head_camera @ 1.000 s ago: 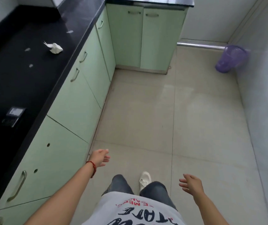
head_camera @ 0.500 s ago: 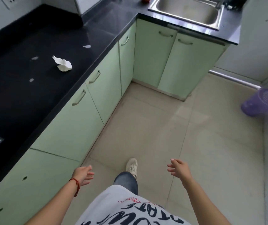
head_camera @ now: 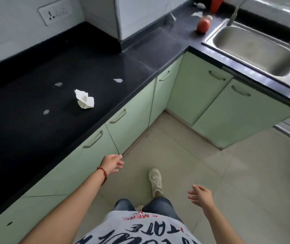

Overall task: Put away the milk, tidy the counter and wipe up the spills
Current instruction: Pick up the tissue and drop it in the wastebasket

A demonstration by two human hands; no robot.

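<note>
Approach to wiping: my left hand [head_camera: 111,163] and right hand [head_camera: 200,194] hang relaxed and empty, the crumpled tissue [head_camera: 84,99] lies among 3 spills [head_camera: 117,80] on the worktop [head_camera: 35,120], awaiting pickup; no milk visible.

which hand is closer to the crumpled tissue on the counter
Left. The left hand hangs open beside the cabinet fronts, below the counter edge near the crumpled tissue. The right hand is open over the floor, farther away.
</note>
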